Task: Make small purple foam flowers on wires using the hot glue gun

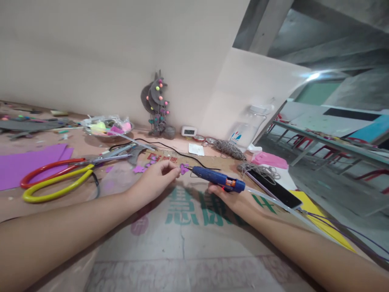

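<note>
Between its fingertips, my left hand [161, 177] pinches a small purple piece [183, 169]. My right hand [226, 196] is wrapped around a blue glue gun [212, 177], whose metal tip points left and meets the purple piece or sits right beside it. A clear glue stick trails from the back of the gun. Both hands are above a printed cardboard sheet [182, 243]. More small purple cut pieces [139, 169] lie on the cardboard just beyond my left hand.
Red-and-yellow-handled scissors [57, 184] and purple sheets [30, 162] lie left. Behind are a bowl of colourful bits [106, 129], a grey moon-shaped ornament [158, 101] and a small clock [189, 131]. Grey yarn [227, 149], a plastic bottle [247, 125] and a phone [273, 187] are right.
</note>
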`<action>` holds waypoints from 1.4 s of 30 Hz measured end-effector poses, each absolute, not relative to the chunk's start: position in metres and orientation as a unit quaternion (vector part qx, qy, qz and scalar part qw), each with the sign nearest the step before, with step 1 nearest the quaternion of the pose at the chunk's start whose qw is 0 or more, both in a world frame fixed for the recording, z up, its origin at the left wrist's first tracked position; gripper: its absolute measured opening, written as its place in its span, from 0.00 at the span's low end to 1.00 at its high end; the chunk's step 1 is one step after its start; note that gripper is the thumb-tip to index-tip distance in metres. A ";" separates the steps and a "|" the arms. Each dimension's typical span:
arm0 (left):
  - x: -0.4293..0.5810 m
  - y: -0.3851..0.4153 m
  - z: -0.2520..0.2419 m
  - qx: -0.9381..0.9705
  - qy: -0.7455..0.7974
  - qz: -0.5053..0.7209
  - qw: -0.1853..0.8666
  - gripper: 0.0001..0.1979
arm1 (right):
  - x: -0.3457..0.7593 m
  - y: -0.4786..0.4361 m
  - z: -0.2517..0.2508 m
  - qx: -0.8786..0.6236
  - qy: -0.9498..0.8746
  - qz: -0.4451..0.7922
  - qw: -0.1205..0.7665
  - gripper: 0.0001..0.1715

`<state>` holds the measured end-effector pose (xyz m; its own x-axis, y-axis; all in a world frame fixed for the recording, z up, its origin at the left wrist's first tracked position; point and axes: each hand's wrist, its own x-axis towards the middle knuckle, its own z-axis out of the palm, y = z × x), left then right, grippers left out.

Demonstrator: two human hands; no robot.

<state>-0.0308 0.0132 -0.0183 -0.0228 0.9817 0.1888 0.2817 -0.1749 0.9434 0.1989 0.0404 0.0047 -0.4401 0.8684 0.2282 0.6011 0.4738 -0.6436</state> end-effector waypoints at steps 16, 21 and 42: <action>-0.030 0.010 -0.016 0.617 0.522 0.466 0.361 0.11 | 0.197 0.042 0.003 -0.464 -0.798 0.253 0.288 0.14; -0.030 0.010 -0.018 0.626 0.523 0.457 0.355 0.10 | 0.196 0.042 0.003 -0.462 -0.800 0.252 0.287 0.14; -0.031 0.009 -0.018 0.635 0.520 0.450 0.351 0.10 | 0.193 0.039 0.005 -0.504 -0.777 0.258 0.275 0.15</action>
